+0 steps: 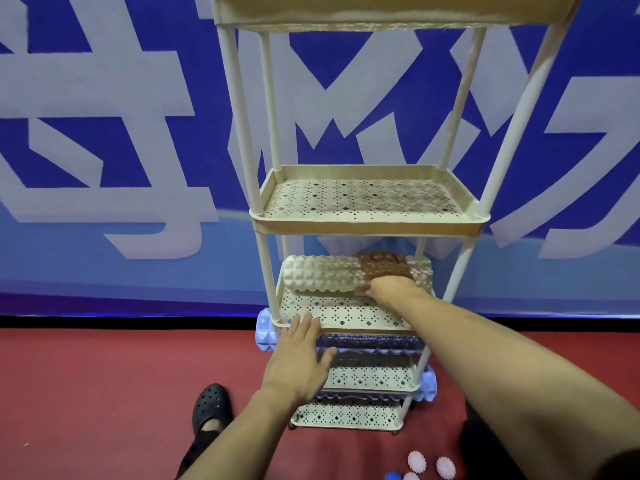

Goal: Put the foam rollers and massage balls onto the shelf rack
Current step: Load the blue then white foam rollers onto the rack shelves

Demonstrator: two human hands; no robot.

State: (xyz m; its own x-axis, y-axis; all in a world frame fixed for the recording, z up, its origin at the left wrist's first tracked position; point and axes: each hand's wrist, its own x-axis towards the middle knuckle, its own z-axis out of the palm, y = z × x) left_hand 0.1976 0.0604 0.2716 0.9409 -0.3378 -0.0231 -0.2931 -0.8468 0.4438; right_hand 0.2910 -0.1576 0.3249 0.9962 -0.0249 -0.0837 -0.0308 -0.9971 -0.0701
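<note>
Far left: blue wall banner [104,150] with pale shapes, red floor [104,393] below. Lower left: black clog [212,403] on the floor. Next, left hand [298,362], fingers straight and spread, flat against the front rim of the third tier, gripping nothing. Centre: beige rack [367,226] with perforated tiers, standing on the floor against the banner. On the third tier, a beige roller [318,275], lying crosswise toward the back, knobbly surface. One tier down, a blue roller [265,332], also crosswise, both ends poking out past the posts (middle half hidden by the tier above). Second tier and lowest tier bare in view; top tier's surface not visible. Right of centre: right hand [384,275] on top of the beige roller near its right end, fingers curled over it, looking oddly textured there. Lower right, on the floor near the frame's bottom edge: pink balls [416,461], spiky, three in a cluster, and a blue ball [393,476] just beside them, partly cut off.
</note>
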